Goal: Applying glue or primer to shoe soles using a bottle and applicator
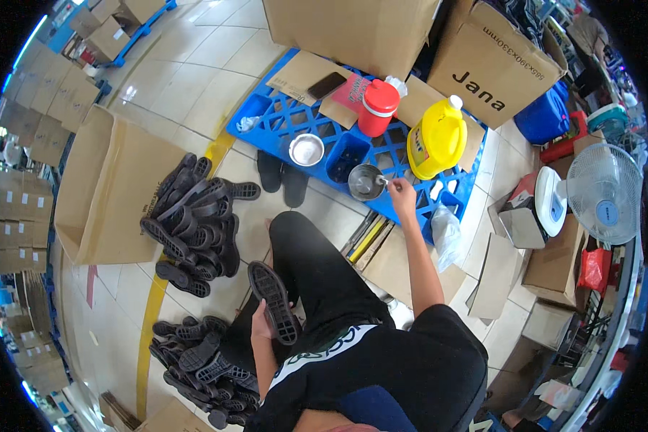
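A person in black clothes is sitting on a tiled floor (194, 86), seen from above. The left hand (261, 322) is gripping a black shoe sole (274, 301), fingers wrapped round its edge, holding it tread-up beside the left thigh. A pile of black soles (198, 360) is lying just left of that hand, and a larger pile (194, 223) is lying farther out, next to an open cardboard box (108, 187) tipped on its side. The right hand (401, 196) is reaching forward, fingers pinched on a small tool whose tip is sitting at the rim of a metal cup (366, 181). The cup is resting on a blue pallet (281, 119). Beyond it on the pallet are standing a metal bowl (307, 150), a red jug (378, 108) and a yellow jug (437, 140). A white fan (606, 193) is standing far right.
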{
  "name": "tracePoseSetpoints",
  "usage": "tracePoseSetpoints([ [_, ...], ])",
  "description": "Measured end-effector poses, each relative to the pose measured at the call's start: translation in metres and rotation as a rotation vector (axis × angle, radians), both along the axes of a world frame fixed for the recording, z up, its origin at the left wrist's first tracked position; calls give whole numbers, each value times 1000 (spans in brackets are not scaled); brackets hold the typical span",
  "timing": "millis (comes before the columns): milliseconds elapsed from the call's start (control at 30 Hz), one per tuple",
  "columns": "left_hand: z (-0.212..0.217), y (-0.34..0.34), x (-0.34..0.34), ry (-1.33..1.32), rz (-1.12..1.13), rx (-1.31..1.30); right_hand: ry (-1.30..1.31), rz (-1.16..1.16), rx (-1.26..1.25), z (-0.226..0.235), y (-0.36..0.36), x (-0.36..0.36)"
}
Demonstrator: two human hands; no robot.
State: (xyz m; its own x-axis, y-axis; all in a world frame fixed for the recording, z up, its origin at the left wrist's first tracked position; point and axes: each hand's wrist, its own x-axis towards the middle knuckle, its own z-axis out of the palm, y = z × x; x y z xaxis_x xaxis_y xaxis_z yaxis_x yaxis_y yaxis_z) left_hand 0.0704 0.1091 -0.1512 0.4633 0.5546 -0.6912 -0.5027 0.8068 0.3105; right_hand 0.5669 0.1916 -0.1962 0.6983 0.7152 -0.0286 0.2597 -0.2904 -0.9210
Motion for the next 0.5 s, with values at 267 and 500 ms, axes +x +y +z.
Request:
tracePoseSetpoints([
  [267, -22, -10, -9, 72, 66, 13, -753, 481, -473, -35, 65, 9],
  [500, -5, -12, -6, 93, 143, 109, -478, 489, -322, -21, 72, 2],
])
